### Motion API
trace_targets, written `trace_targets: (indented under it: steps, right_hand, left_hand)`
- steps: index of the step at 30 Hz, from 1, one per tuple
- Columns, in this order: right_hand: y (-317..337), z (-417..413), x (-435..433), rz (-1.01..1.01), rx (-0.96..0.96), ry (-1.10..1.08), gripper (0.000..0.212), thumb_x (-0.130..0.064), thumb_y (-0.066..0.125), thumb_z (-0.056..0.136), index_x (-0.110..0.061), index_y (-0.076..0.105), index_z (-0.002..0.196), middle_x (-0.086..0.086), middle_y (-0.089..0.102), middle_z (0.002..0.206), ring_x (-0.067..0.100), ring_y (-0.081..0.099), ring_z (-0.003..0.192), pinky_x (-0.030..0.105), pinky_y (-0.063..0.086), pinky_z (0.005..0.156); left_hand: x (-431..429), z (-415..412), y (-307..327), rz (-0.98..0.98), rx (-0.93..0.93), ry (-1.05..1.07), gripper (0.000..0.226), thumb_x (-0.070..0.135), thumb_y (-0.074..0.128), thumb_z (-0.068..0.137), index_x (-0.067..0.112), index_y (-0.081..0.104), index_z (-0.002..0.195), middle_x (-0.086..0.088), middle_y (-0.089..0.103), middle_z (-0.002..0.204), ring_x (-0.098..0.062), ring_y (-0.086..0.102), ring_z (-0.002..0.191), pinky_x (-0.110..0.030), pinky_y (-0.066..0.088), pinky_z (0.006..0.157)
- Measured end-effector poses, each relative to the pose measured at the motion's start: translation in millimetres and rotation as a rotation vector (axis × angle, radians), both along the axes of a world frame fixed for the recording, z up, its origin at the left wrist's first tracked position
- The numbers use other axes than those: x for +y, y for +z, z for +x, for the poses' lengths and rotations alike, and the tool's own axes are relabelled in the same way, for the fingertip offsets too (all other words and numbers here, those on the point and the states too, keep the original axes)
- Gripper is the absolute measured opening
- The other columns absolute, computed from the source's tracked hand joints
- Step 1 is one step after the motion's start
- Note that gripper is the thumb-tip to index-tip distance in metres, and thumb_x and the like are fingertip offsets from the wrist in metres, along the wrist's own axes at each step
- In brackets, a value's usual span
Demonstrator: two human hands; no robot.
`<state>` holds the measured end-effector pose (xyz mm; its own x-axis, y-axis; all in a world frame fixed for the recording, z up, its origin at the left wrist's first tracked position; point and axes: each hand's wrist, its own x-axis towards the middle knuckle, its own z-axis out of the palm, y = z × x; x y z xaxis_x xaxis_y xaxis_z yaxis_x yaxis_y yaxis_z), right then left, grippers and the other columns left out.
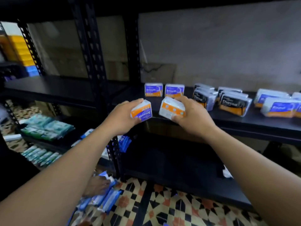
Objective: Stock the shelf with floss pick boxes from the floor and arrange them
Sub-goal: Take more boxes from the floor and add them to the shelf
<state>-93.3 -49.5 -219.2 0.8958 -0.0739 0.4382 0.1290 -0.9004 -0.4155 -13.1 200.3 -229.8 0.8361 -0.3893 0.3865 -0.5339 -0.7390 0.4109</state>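
My left hand (121, 117) grips a blue-and-orange "Smooth" floss pick box (142, 111), held upside down at the front edge of the black shelf (254, 119). My right hand (192, 116) grips a second floss pick box (171, 109), its orange back facing me, just above the same edge. Behind them two "Smooth" boxes (153, 89) (174, 90) stand upright side by side on the shelf. To their right stand black "Charcoal" boxes (203, 97) (234, 103) in rows, then more blue-and-orange boxes (276, 106) at the far right.
A black perforated upright (92, 51) divides this shelf from the left bay (53, 88). Green packets (47, 126) lie on lower left shelves. Blue packets (104, 198) and another person's foot (97, 186) are on the patterned tile floor (171, 206). The lower shelf (171, 159) is dark.
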Motion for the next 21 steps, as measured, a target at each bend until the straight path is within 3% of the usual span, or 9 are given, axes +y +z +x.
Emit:
trace_targets:
  steps: [5,10,16,21]
  right_hand:
    - [27.5,38.7,-11.4,-0.039,0.023,-0.069,0.065,-0.033,0.067,0.084,-0.027,0.04,0.143,0.007,0.054,0.136,0.028,0.052,0.12,0.036,0.042,0.091]
    - [12.1,67.7,-25.2,-0.064,0.127,-0.103,0.067,-0.03,0.066,0.086,-0.025,0.036,0.145,0.013,0.053,0.129,0.034,0.055,0.115,0.04,0.046,0.092]
    - [-1.7,100.8,-34.8,-0.043,0.068,-0.108,0.064,-0.034,0.062,0.09,-0.029,0.035,0.149,0.008,0.049,0.131,0.031,0.054,0.115,0.036,0.043,0.09]
    - [-8.6,121.3,-37.8,-0.006,0.044,-0.12,0.066,-0.035,0.06,0.092,-0.028,0.031,0.151,0.007,0.046,0.136,0.031,0.05,0.121,0.038,0.043,0.095]
  left_hand:
    - [-17.7,40.8,30.9,0.012,-0.003,0.001,0.075,0.027,0.076,0.079,0.034,0.043,0.146,-0.006,0.058,0.123,-0.022,0.057,0.113,-0.029,0.043,0.097]
    - [-38.7,78.6,18.8,0.002,0.054,-0.015,0.073,0.024,0.076,0.078,0.027,0.047,0.145,-0.007,0.058,0.136,-0.023,0.058,0.121,-0.031,0.044,0.103]
    - [-59.7,114.5,14.3,0.053,0.063,-0.028,0.069,0.031,0.069,0.088,0.033,0.038,0.15,-0.005,0.044,0.113,-0.027,0.052,0.117,-0.027,0.037,0.1]
    - [-64.3,135.5,14.0,0.025,0.111,-0.053,0.068,0.03,0.068,0.089,0.037,0.037,0.149,0.002,0.039,0.112,-0.022,0.05,0.117,-0.025,0.037,0.101]
